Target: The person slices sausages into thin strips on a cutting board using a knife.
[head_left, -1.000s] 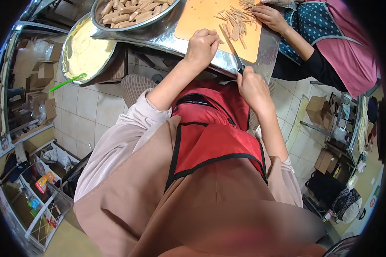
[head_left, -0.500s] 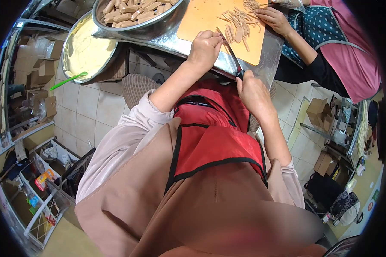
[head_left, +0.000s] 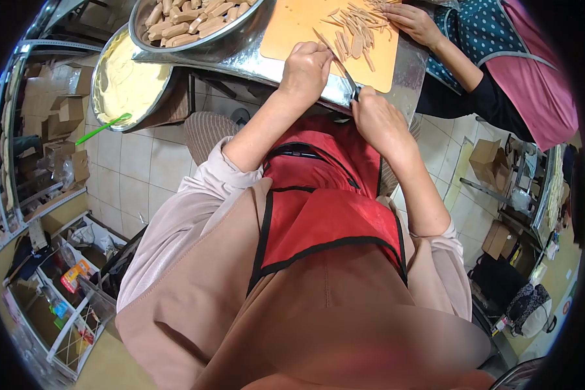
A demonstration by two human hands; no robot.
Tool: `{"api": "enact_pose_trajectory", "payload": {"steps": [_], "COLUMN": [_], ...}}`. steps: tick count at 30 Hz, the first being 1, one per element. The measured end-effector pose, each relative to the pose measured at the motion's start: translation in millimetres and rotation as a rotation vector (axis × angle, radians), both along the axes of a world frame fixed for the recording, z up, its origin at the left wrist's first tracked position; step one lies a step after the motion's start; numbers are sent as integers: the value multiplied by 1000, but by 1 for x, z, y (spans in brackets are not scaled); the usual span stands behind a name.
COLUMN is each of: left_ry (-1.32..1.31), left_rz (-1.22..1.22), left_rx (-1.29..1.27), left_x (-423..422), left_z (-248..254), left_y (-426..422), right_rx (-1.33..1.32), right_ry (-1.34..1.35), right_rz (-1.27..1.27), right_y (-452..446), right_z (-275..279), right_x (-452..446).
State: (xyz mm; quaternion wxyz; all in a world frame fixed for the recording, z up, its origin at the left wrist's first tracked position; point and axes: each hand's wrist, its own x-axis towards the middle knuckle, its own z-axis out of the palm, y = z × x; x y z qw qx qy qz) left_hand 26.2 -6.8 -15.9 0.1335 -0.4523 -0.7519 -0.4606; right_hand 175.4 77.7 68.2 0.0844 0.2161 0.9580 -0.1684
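Note:
My right hand (head_left: 380, 117) is closed around the black handle of a knife (head_left: 349, 79). Its blade points up and left over the near part of the orange cutting board (head_left: 292, 26). Right beside the blade, my left hand (head_left: 305, 71) is closed with its fingertips pinched together; whatever they hold is mostly hidden. Light brown sausage strips (head_left: 359, 29) lie loose on the board beyond the knife. A co-worker's hand (head_left: 413, 23) rests over the far right of the board, by a pile of finely cut pieces.
A steel bowl (head_left: 205, 44) of sausage pieces (head_left: 192, 21) stands at the table's left. Lower left, a basin of pale yellow cream (head_left: 127, 78) holds a green-handled utensil (head_left: 104, 128). The metal table's edge (head_left: 240, 67) runs before me; a co-worker in a dotted apron (head_left: 481, 32) stands right.
My right hand and the knife have shifted up and slightly left, with the blade sliding further past my left fingers. The whole view has shifted slightly.

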Motion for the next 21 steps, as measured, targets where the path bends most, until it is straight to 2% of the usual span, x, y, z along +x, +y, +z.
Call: {"api": "enact_pose_trajectory", "payload": {"steps": [8,14,17,21], "left_ry": [50,89,-46,-29], "left_rz": [5,9,-11,-32], "left_rx": [-35,-247,-235,-61], "left_x": [0,-8,-16,-24], "left_z": [4,15,25,23], "left_y": [3,15,23,34], "right_rx": [-4,-2,-6,-73], "right_ry": [-10,42,52,129], "right_rz": [-76,-99,-139,-278], "right_y": [-8,4,10,11], "right_z": [3,5,6,13], "right_x": [36,22,12,26]}}
